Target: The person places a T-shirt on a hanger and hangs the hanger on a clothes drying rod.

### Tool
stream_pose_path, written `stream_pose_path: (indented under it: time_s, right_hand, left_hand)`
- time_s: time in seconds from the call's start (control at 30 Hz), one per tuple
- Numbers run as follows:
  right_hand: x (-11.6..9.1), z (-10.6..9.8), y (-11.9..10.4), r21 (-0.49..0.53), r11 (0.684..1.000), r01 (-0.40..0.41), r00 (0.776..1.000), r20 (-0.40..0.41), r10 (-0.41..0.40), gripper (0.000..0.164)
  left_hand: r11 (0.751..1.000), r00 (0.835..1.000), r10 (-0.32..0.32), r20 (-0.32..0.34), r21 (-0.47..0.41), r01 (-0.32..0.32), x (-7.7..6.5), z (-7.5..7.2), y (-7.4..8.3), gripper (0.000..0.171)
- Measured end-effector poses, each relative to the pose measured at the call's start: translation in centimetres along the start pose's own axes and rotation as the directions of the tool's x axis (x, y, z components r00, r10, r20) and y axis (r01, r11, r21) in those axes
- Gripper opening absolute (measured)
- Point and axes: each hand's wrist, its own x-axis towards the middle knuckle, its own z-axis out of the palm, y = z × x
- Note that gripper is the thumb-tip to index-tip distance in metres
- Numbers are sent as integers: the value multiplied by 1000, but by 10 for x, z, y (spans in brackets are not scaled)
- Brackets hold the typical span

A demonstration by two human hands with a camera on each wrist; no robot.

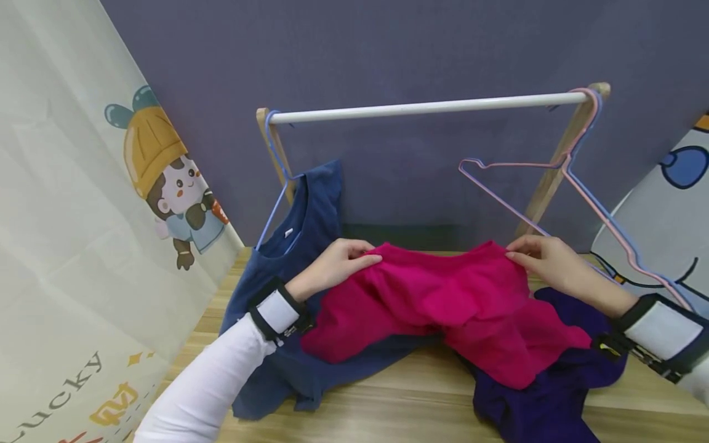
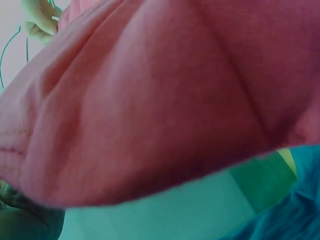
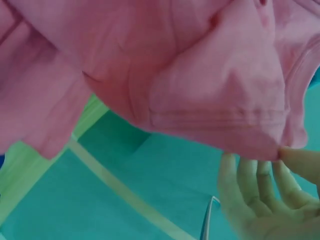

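A bright pink cloth garment (image 1: 443,289) is stretched between both hands above the table, its lower parts hanging in folds. My left hand (image 1: 343,261) pinches its upper left corner between thumb and fingers. At the upper right corner, my right hand (image 1: 545,258) pinches the edge; in the right wrist view, thumb and fingertips of this hand (image 3: 275,195) meet at the stitched cloth. The garment (image 2: 150,100) fills most of the left wrist view and hides much there. Behind the left arm, a navy top (image 1: 327,191) hangs on a blue hanger (image 1: 271,212), its lower part spread over the table.
A rack with a white rail (image 1: 421,109) and wooden posts stands at the back. Pink and blue hangers (image 1: 595,206) hang at its right end. A dark purple garment (image 1: 532,400) lies on the wooden table (image 1: 399,394). A printed curtain (image 1: 66,184) is at left.
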Motion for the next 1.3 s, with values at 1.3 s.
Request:
stream_pose_path:
  time_s: [1.3]
  right_hand:
    - [-7, -53, 15, -412, 898, -154, 873, -483, -72, 18]
  left_hand:
    - [979, 997, 46, 62, 195, -57, -10, 12, -10, 24]
